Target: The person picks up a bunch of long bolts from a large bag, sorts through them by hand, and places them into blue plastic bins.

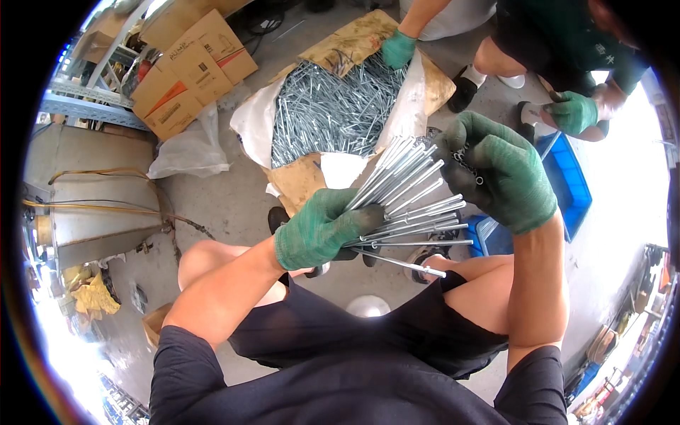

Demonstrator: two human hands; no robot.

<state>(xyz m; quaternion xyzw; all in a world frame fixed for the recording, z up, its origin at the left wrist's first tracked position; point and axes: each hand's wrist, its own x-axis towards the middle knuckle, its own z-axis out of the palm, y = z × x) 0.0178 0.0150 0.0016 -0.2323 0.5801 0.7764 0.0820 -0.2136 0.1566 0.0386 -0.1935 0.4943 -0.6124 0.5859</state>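
My left hand (322, 225), in a green glove with dark fingertips, is wrapped round a bundle of thin silver metal rods (411, 191). They fan out to the right, and several have small thickened ends. Just right of the rod ends, my right hand (503, 170), gloved the same way, is raised with its fingers curled. Small dark metal rings (467, 166) show between its fingers and palm; their exact kind is hard to make out. Beyond both hands, a large heap of similar silver rods (333, 106) lies on the floor in an opened wrapping.
A co-worker's gloved hand (399, 49) touches the heap's far edge; their other gloved hand (572, 112) rests near their knee. A blue crate (567, 188) stands at the right. Cardboard boxes (188, 78) are far left, and cables (106, 205) cross a metal cabinet (99, 230) at left.
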